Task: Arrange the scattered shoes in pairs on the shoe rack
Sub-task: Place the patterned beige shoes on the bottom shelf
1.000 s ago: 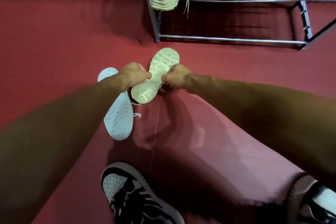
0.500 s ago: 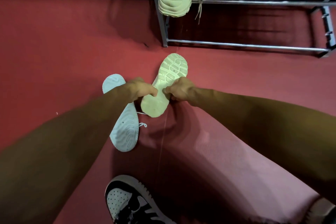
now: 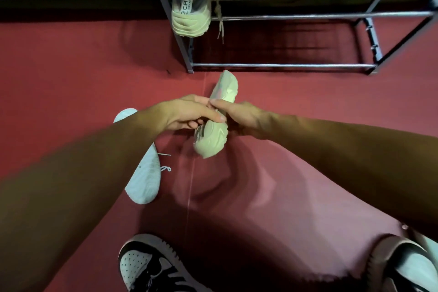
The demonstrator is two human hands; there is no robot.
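Shoes first: the pale green sneaker (image 3: pixel 214 133) at frame centre is being gripped by both the left hand (image 3: pixel 187 114) and the right hand (image 3: pixel 239 115), each closed on its middle. Its match (image 3: pixel 191 0) is sitting on the shoe rack (image 3: pixel 284 65), upper centre. Dangling laces may be catching a rack bar during placement, tipping it.
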